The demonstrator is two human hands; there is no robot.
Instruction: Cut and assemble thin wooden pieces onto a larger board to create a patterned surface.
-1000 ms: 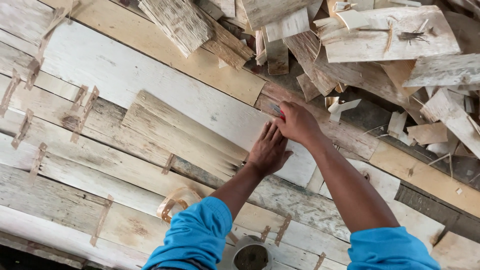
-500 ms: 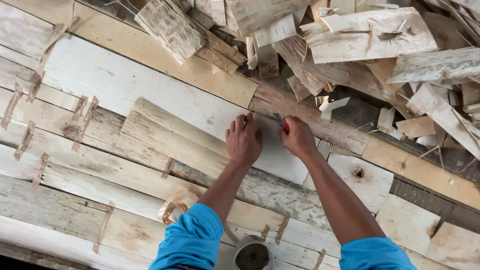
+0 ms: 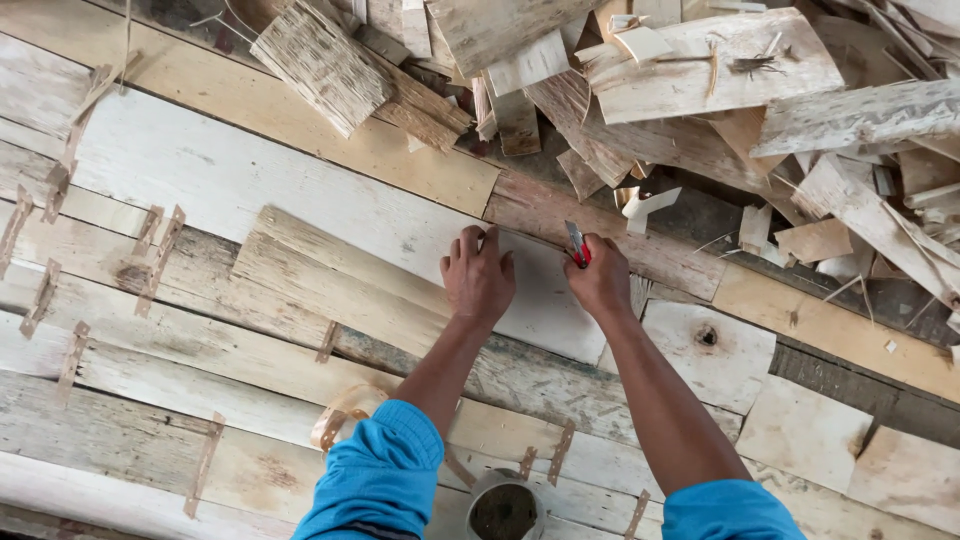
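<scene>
Left hand (image 3: 480, 275) lies flat, fingers spread, pressing a pale veneer sheet (image 3: 330, 215) on the floor of taped sheets. Right hand (image 3: 600, 280), grip closed on a red knife (image 3: 577, 243), blade at the sheet's far edge. Both hands sit lower than one second earlier.

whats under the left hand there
The left hand lies flat on a pale veneer sheet, near its end. Beside it the right hand holds a red-handled cutter. The sheet rests on other strips; what lies beneath it is covered.
</scene>
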